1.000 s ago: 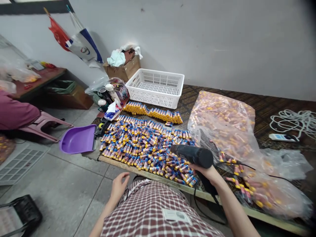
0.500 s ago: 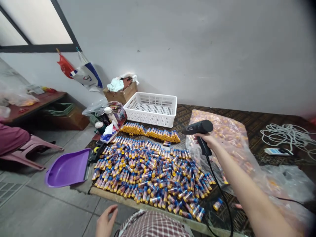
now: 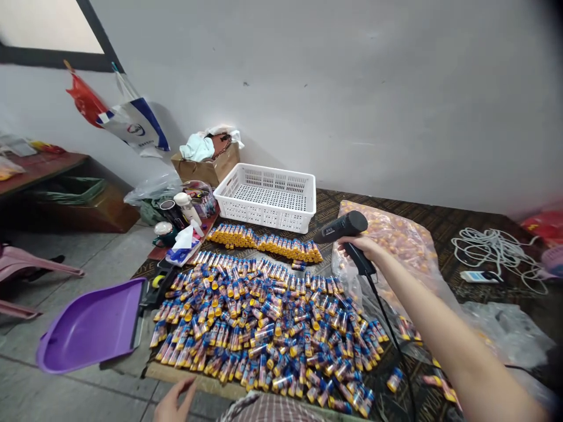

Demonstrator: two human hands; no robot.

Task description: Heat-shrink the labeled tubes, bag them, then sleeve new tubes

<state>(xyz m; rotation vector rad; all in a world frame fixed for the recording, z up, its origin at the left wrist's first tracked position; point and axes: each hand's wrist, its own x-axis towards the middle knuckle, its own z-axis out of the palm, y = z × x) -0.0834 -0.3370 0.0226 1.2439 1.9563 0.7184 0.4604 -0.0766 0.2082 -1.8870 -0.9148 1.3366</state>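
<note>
My right hand (image 3: 363,246) is wrapped round the handle of a black hair dryer (image 3: 341,227), whose nozzle points left above the right end of the tubes. My left hand (image 3: 175,401) is low at the front edge, thumb and fingers apart, holding nothing. A wide heap of small tubes (image 3: 264,316) with blue and yellow ends covers the mat in front of me. Behind the heap, more tubes (image 3: 233,235) are stacked in neat rows with yellow ends facing forward. A white plastic basket (image 3: 266,214) stands behind them with nothing in it.
A large clear bag of tubes (image 3: 402,240) lies to the right, with a coiled white cable (image 3: 492,252) beyond. A purple dustpan (image 3: 94,328) is at the left. Bottles (image 3: 187,206) and a cardboard box (image 3: 206,170) stand at the back left.
The view has shifted, so the dustpan and stool sit further left. My right hand and the dryer appear slightly further left; my left hand is lower in view.
</note>
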